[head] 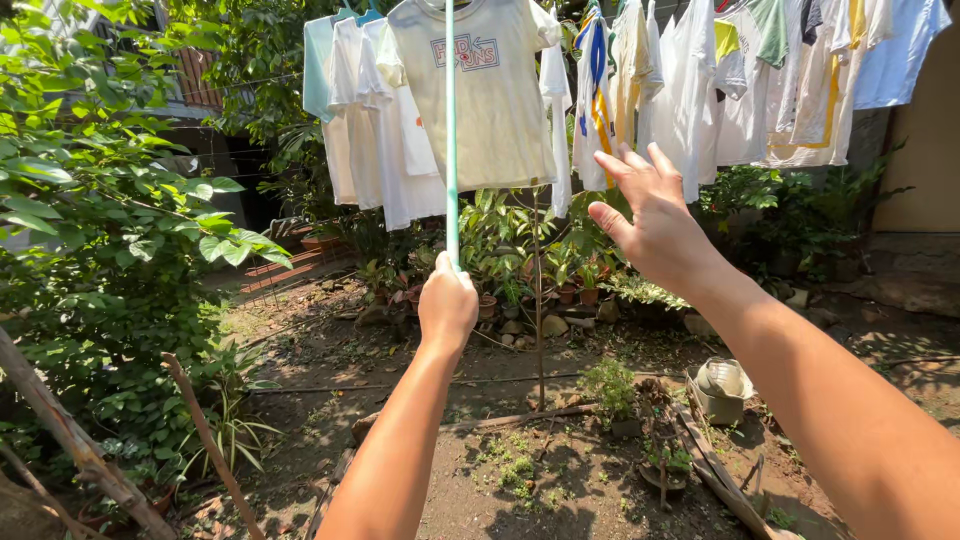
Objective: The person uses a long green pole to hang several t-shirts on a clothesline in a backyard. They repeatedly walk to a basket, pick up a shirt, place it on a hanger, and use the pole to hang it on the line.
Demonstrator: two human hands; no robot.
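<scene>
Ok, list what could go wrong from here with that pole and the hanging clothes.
1. The left hand alone grips the long pale pole at its bottom end; raised among the shirts, it may sway or slip.
2. The cream T-shirt hangs tightly packed with other shirts, so a neighbour could be knocked down onto the bare dirt ground.
3. The right hand is open and holds nothing, so it may not steady anything in time.
</scene>
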